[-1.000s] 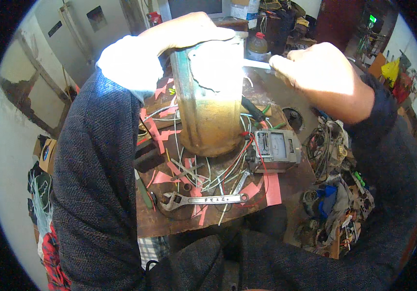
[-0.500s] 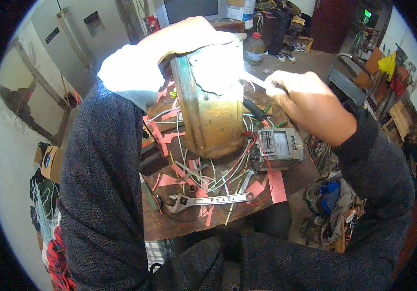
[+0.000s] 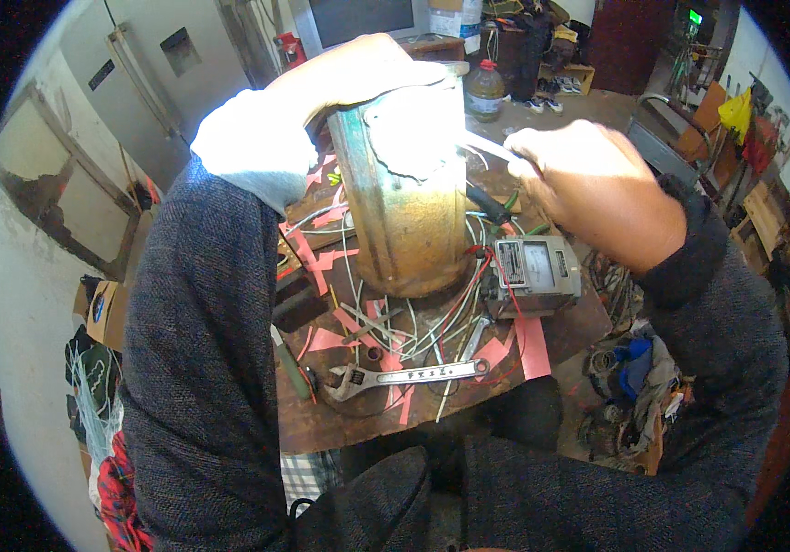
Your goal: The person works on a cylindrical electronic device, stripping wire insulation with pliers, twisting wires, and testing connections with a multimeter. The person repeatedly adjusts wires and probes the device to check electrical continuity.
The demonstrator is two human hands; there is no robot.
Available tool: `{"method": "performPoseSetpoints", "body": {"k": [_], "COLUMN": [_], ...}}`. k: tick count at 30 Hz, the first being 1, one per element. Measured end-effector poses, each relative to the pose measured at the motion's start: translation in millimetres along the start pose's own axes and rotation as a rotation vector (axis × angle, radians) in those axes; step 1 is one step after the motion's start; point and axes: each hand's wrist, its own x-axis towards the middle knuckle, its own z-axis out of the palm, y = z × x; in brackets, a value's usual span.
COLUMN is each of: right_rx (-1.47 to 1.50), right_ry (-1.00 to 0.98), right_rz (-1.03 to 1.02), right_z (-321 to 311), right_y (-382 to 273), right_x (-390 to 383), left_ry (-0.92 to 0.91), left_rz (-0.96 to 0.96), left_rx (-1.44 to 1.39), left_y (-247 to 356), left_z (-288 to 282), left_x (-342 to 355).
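An upright metal cylinder (image 3: 402, 230), green and rusty yellow, stands on the wooden worktable (image 3: 367, 428), its upper front washed out by glare around a ragged-edged patch. My left hand (image 3: 358, 69) grips its top rim from the left. At its right side, my right hand (image 3: 583, 184) is closed on a thin, pale tool (image 3: 487, 147) that points at the bright patch; its tip is lost in the glare. Below lie an adjustable wrench (image 3: 413, 373), loose wires, pink paper scraps and a grey analogue meter (image 3: 528, 267) with red leads.
Behind are a monitor (image 3: 354, 20), a large plastic bottle (image 3: 485, 97) and shoes (image 3: 556, 85). A grey fridge (image 3: 151, 69) stands back left, a cardboard box (image 3: 103, 311) at left. Cables, rags and clutter (image 3: 625, 386) cover the floor at right.
My right hand is lower than a second ago, and the pale tool has tilted from nearly level to sloping up toward the cylinder. My left hand stays on the rim.
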Motion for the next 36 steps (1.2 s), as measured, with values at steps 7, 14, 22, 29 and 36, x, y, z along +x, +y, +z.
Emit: {"method": "performPoseSetpoints", "body": {"k": [7,14,22,29,36], "right_rx": [0.019,0.225,-0.014,-0.108,0.053], "right_ry": [0.117,0.130,0.234,0.242,0.359], "right_rz": [-0.276,0.192,0.143,0.098,-0.002], "right_z": [-14,54,79,113,143], "right_y": [18,-18,-14,7,21], "right_x": [16,-30,-37,-33,-11], "left_ry": [-0.033,0.029,-0.009,-0.032,0.041], "left_rz": [0.120,0.109,0.082,0.021,0.111], "left_rx": [0.079,0.123,0.073,0.058,0.094], "left_y": [11,3,11,8,-13], "left_z": [-2,4,0,-9,-6], "left_x": [-6,-9,-9,-4,1]}}
